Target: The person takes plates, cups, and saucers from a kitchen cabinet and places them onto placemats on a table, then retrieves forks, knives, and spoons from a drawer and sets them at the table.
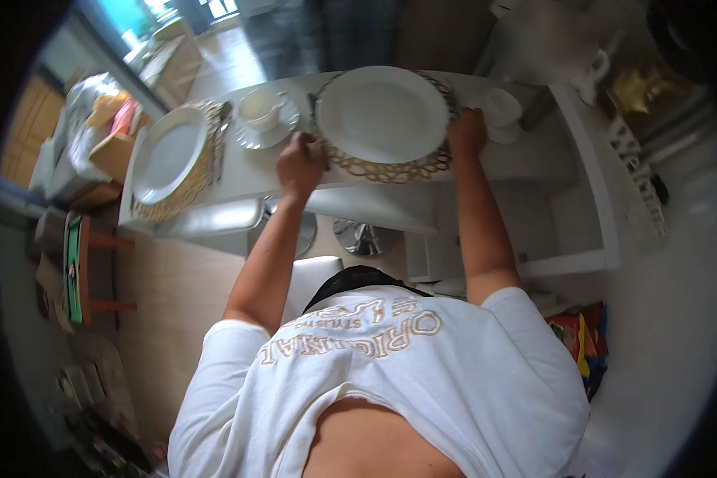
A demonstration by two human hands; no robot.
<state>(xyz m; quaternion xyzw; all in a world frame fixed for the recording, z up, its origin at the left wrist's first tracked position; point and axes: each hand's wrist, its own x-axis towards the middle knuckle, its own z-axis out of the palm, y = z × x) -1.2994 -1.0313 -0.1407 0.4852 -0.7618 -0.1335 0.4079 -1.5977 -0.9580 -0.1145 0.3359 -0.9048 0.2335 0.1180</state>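
A large white plate (383,116) rests on a round gold openwork placemat (388,170) on the white table (245,170). At the placemat's left edge is my left hand (302,164), its fingers curled; a dark, thin thing, perhaps cutlery, shows by the plate just above it. My right hand (469,132) is at the placemat's right edge, also with curled fingers. Whether either hand grips anything is too blurred to tell. Left of my left hand, a white cup (259,110) sits on a scalloped glass-like saucer (282,130). Beyond my right hand stands another white cup (503,107) on a saucer (504,132).
At the table's left end, another white plate (172,155) lies on a gold placemat (185,200), with cutlery (220,143) beside it. White seats (230,216) with chrome bases (361,236) are under the near edge. A white framed panel (585,173) borders the right side.
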